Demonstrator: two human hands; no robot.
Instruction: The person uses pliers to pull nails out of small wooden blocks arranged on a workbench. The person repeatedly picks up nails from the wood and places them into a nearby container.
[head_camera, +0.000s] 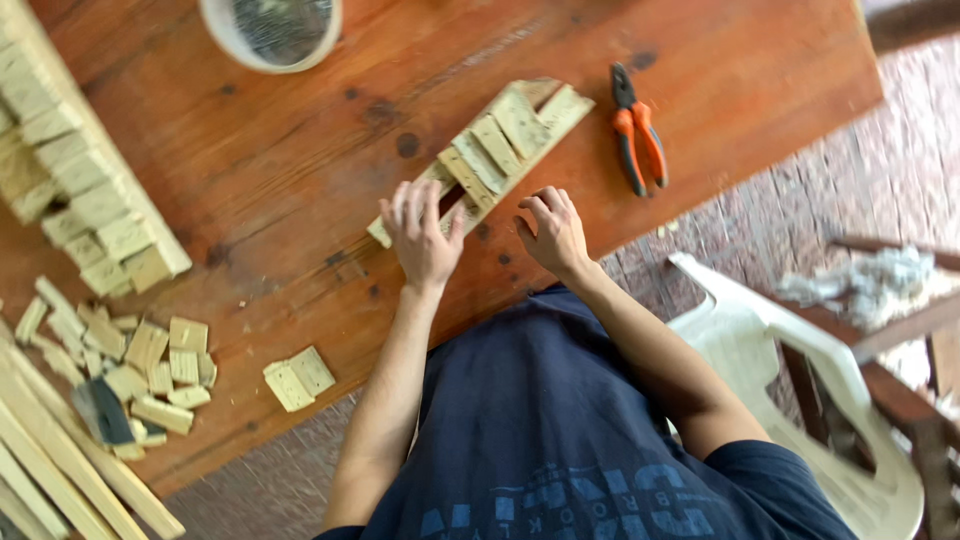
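**Both hands at the wood strip**

Our left hand lies on the near end of the wood strip, fingers spread flat, w/ small blocks stacked along it. Right hand sits just beside it, fingers curled, gripping nothing we can see. Strip runs diagonally on worktop; pliers nearby. Strip's near end hidden under left palm.

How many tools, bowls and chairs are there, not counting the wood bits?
Orange-handled metal pliers: 1
Round white bowl: 1
White plastic chair: 1
Total: 3
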